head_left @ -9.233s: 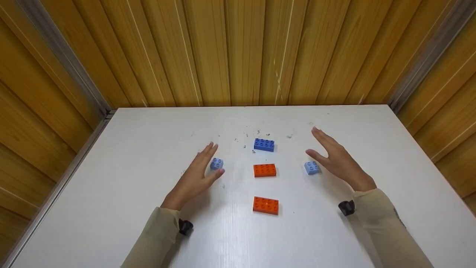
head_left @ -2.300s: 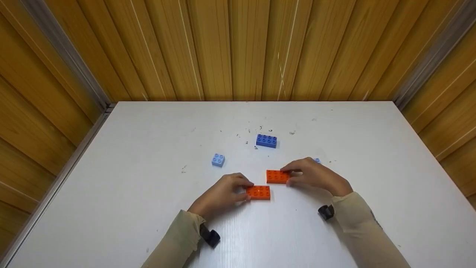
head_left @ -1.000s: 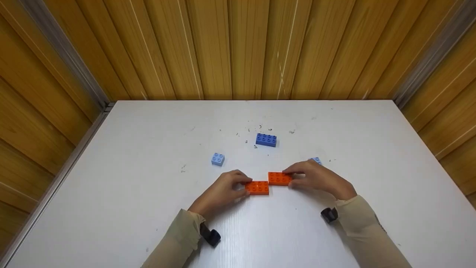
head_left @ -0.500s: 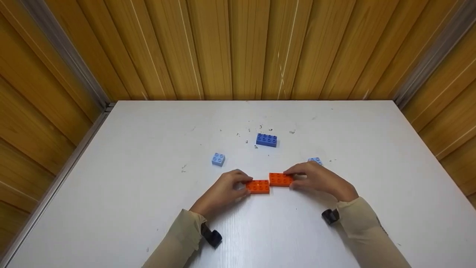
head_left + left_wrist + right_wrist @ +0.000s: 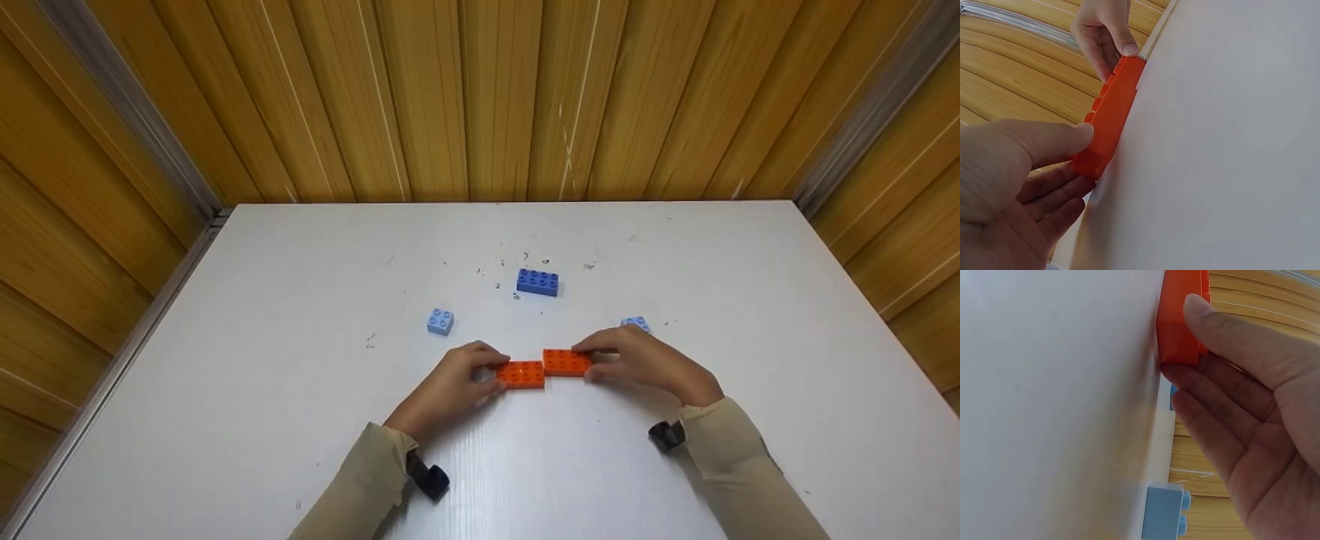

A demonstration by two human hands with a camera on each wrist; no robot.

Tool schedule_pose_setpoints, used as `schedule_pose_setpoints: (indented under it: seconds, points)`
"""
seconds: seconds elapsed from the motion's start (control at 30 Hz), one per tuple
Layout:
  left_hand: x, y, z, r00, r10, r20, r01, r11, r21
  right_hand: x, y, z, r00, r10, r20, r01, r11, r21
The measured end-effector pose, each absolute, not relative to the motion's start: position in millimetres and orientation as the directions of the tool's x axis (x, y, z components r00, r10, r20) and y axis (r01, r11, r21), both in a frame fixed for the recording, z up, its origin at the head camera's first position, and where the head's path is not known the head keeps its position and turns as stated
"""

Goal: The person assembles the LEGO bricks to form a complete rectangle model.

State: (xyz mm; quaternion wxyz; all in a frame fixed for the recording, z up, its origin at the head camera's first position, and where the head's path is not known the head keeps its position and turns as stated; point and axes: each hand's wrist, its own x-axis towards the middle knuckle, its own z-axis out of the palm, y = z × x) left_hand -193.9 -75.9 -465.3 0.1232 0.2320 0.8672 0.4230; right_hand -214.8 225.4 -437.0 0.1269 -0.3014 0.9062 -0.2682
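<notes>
Two orange toy building bricks lie end to end on the white table in the head view, the right one set slightly farther back. My left hand (image 5: pixel 450 384) pinches the left orange brick (image 5: pixel 525 374) by its outer end, thumb in front and fingers behind. With the same kind of pinch, my right hand (image 5: pixel 645 365) holds the right orange brick (image 5: pixel 564 362). In the left wrist view, the thumb presses the near side of the orange brick (image 5: pixel 1109 124). The right wrist view has the thumb on the orange brick (image 5: pixel 1180 326), with fingertips curled at its end.
Farther back stands a dark blue brick (image 5: pixel 538 282) with studs up. A small light blue brick (image 5: pixel 440 322) sits beyond my left hand. Another light blue brick (image 5: pixel 636 324) is partly hidden behind my right hand. Wood-patterned walls (image 5: pixel 495 105) border the white table (image 5: pixel 262 337).
Both hands have gripped the orange bricks, once separate in the middle, and brought them end to end. Over the last second the left brick shifted slightly back, narrowing the offset.
</notes>
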Motion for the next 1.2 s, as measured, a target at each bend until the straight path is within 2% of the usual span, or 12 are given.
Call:
schedule_pose_setpoints:
  seconds: [0.53, 0.9, 1.2]
  points:
    - [-193.5, -73.0, -470.1, -0.885, 0.462, -0.06, 0.221, 0.529, 0.819, -214.4, 224.8, -438.7, -0.789, -0.608, -0.086, -0.465, 0.682, -0.564]
    - [-193.5, -72.3, -469.3, -0.883, 0.47, 0.024, 0.298, 0.52, 0.801, -213.8, 224.9, -438.5, -0.779, -0.624, -0.065, -0.488, 0.667, -0.563]
    - [-193.0, -72.3, -471.0, -0.898, 0.44, 0.011, 0.254, 0.496, 0.83, -213.8, 224.6, -438.1, -0.774, -0.63, -0.06, -0.488, 0.655, -0.577]
